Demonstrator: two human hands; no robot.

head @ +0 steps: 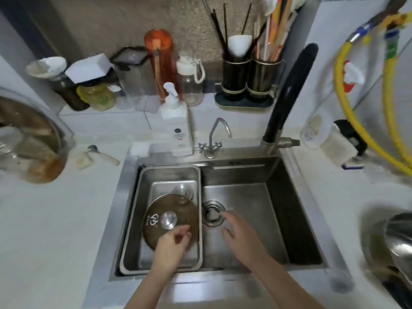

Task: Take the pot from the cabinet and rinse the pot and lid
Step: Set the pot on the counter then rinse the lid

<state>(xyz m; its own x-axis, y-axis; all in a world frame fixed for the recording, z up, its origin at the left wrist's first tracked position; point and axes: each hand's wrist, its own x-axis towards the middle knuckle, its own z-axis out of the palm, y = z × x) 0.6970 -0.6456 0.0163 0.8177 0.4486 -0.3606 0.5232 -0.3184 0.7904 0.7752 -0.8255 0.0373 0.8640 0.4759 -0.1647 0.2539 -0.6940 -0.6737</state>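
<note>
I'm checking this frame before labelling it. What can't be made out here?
- Left hand (head view): motion blur hides whether it touches the lid.
- Pot: cut off by the right edge.
- Soap bottle label: too small to read.

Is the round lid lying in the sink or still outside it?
In. The lid lies knob-up inside the steel tray that sits in the sink's left half, with the left hand above its near edge.
</note>
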